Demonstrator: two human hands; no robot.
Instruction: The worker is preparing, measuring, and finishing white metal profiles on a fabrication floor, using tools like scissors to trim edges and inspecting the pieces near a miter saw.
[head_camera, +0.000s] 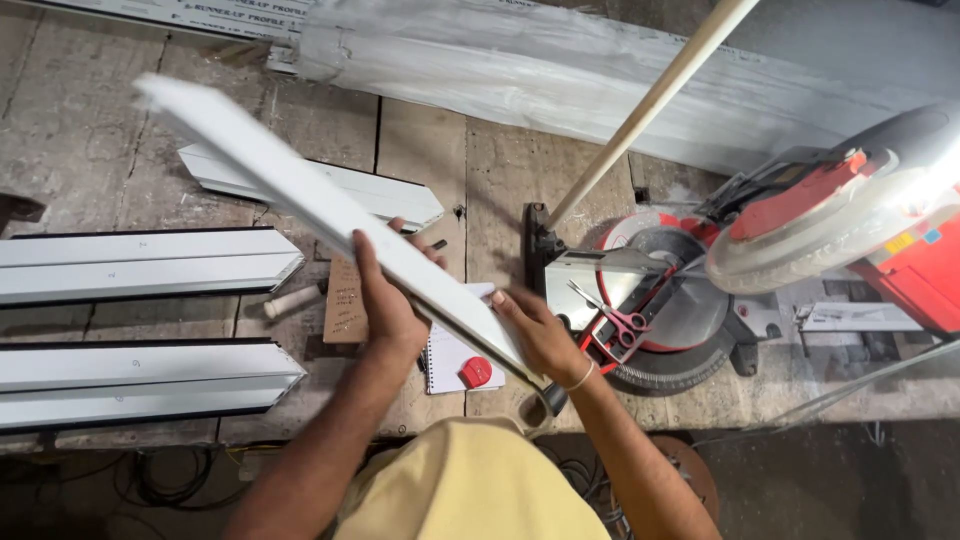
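**benchrat:** Head view is all there is, so here goes. The person holds a long white profile strip (300, 190) up off the workbench (90, 120). Its long axis runs diagonally, far end up toward the top left and blurred, near end down by the belly. The left hand (385, 300) is wrapped around it about midway, fingers curled over the far edge. The right hand (540, 335) sits at the low near end, fingers pressed together against the strip's underside, thumb hidden, so whether it's a real clamp is hard to call.

**sawdust_joe:** Which hand is closer to the saw then?

**benchrat:** The right one, clearly. The mitre saw (680, 320) sits just to its right, with pink-handled scissors (615, 315) lying on the saw table. The strip's near end points roughly past the saw's left side, not into it. Under the hands lie a spiral notebook (450, 365) and a red round cap (476, 372). Two more cut profiles (140, 265) lie flat well off to the left.
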